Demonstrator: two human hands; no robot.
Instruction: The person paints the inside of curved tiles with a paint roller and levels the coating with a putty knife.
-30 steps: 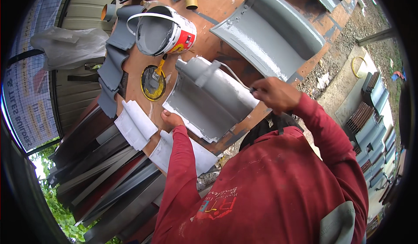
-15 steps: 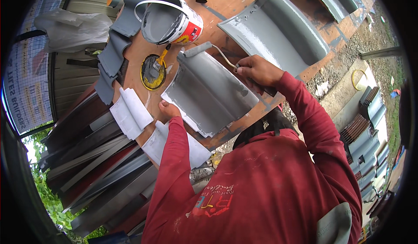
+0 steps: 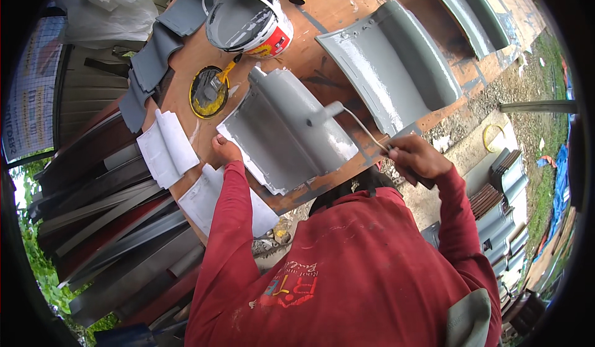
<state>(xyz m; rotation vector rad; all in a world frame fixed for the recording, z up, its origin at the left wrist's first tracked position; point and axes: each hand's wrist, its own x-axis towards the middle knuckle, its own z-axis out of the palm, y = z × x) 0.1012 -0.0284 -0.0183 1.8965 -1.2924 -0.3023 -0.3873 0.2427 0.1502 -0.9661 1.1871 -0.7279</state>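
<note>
In my right hand (image 3: 416,160) is the handle of a small paint roller (image 3: 325,114), its fingers wrapped round the grip. The roller's grey sleeve rests on the raised curve of a grey-painted roof tile (image 3: 266,145), whose left and lower edges still show white. My left hand (image 3: 226,149) grips the tile's left edge, thumb on top. Beyond the tile stands a white paint bucket (image 3: 248,25) with grey paint inside and its handle raised. Beside it a yellow-handled paintbrush (image 3: 224,74) lies across a paint-smeared yellow-rimmed lid (image 3: 204,102).
Two white tiles (image 3: 166,149) lie at the table's left edge. Glossy grey tiles (image 3: 390,65) lie at the right and far right of the wooden table (image 3: 365,155). Long metal strips (image 3: 124,223) are piled at the left; stacked tiles (image 3: 496,204) stand on the ground at the right.
My right hand has drawn the roller from the tile's far edge toward me and to the right, onto its raised curve. The left hand keeps its hold on the tile's edge.
</note>
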